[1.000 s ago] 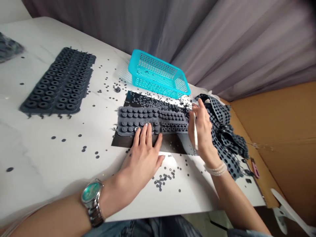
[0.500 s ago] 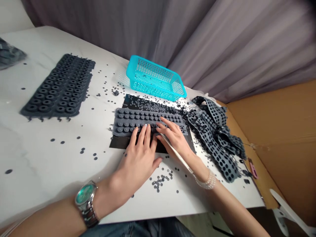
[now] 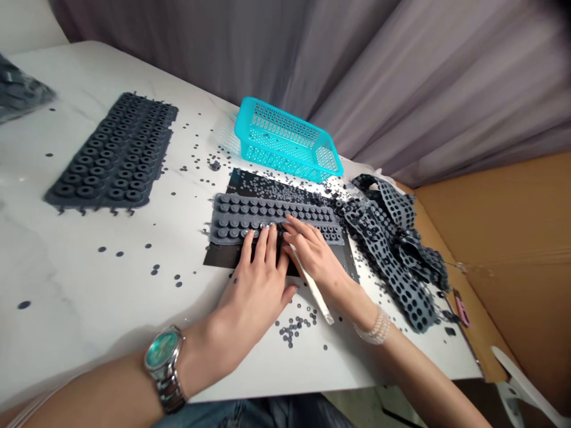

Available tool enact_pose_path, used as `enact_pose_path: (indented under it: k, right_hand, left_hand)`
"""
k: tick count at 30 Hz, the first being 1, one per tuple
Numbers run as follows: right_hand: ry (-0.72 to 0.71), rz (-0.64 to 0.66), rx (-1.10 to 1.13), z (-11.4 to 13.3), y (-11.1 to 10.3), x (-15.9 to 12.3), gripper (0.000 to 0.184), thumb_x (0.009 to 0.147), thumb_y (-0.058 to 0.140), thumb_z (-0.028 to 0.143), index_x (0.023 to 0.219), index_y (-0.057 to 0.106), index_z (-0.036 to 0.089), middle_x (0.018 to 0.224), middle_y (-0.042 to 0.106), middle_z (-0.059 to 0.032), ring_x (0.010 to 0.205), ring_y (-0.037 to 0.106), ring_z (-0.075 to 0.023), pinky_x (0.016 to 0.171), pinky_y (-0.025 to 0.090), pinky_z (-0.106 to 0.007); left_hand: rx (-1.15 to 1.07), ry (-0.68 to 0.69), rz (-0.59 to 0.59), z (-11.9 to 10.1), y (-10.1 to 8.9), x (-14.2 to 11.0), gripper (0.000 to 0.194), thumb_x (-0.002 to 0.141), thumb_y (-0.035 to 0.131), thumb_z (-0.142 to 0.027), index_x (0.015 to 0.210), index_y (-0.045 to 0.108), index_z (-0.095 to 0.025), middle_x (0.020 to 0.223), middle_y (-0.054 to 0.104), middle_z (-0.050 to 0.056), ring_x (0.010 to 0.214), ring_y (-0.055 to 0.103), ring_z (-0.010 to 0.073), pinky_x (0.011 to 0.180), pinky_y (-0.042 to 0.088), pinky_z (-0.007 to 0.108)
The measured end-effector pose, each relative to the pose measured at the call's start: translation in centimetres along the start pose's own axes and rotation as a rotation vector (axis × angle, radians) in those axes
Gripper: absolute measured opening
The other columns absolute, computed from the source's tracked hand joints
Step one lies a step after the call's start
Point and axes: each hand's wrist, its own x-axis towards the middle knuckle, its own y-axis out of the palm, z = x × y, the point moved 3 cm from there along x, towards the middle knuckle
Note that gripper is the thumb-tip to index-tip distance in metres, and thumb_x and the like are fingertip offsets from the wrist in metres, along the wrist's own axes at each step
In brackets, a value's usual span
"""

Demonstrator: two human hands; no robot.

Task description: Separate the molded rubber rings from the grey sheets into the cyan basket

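Observation:
A grey rubber sheet (image 3: 232,214) with rows of round raised knobs lies on a black mat (image 3: 223,257). My left hand (image 3: 254,297) presses its outstretched fingertips on the sheet's near edge. Just to the right, my right hand (image 3: 317,258) grips a slim white-handled tool (image 3: 322,302), its handle slanting back toward me. The tool's working tip is hidden by my fingers, which rest at the near rows of knobs. Small dark discs (image 3: 292,330) lie scattered on the table near my left thumb.
Behind the mat stands a turquoise basket (image 3: 289,160). Another knobbed rubber sheet (image 3: 111,154) lies at left, near a plastic bag (image 3: 20,89). Crumpled perforated rubber sheets (image 3: 392,261) lie at right, beside cardboard (image 3: 513,255) and a pink cutter (image 3: 462,309).
The white tool's handle has swung away from my right wrist and now points more steeply toward me. My left hand stays pressed on the sheet. The whole view has shifted slightly.

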Motion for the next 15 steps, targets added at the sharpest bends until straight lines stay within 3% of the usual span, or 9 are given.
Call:
enact_pose_path:
  k: [5, 10, 13, 15]
  right_hand:
    - [0.001, -0.002, -0.043, -0.3, 0.3, 0.7, 0.022, 0.097, 0.036, 0.012, 0.111, 0.053, 0.014, 0.129, 0.059, -0.0220, 0.141, 0.035, -0.0268, 0.110, 0.039, -0.050]
    - [0.329, -0.228, -0.102, -4.8, -1.8, 0.4, 0.023, 0.097, 0.036, 0.013, 0.112, 0.053, 0.016, 0.126, 0.059, -0.0187, 0.146, 0.022, -0.0287, 0.115, 0.026, -0.060]
    - [0.402, -0.296, -0.113, -6.3, -2.8, -0.8, 0.023, 0.097, 0.040, 0.021, 0.118, 0.051, 0.020, 0.129, 0.057, -0.0155, 0.147, 0.016, -0.0303, 0.112, 0.025, -0.065]
    - [0.388, -0.269, -0.059, -5.8, -2.7, -1.5, 0.024, 0.098, 0.042, 0.025, 0.120, 0.050, 0.022, 0.134, 0.055, -0.0145, 0.147, 0.018, -0.0299, 0.111, 0.031, -0.062]
  left_hand:
    - [0.032, 0.009, 0.003, -0.1, 0.1, 0.0, 0.067, 0.090, 0.048, -0.049, 0.140, 0.047, -0.005, 0.146, 0.038, 0.028, 0.139, 0.032, 0.0397, 0.115, 0.019, 0.057]
    - [0.052, 0.005, -0.019, -0.1, 0.2, -0.2, 0.066, 0.091, 0.045, -0.051, 0.142, 0.045, -0.008, 0.149, 0.035, 0.028, 0.141, 0.029, 0.0399, 0.115, 0.019, 0.056]
    - [0.038, 0.003, -0.034, 0.0, 0.5, -0.3, 0.068, 0.091, 0.045, -0.052, 0.143, 0.043, -0.008, 0.151, 0.031, 0.028, 0.142, 0.025, 0.0394, 0.115, 0.018, 0.056]
    - [0.024, 0.010, -0.047, 0.1, 0.7, -0.4, 0.071, 0.090, 0.045, -0.054, 0.144, 0.042, -0.008, 0.152, 0.029, 0.027, 0.143, 0.022, 0.0395, 0.115, 0.016, 0.056]
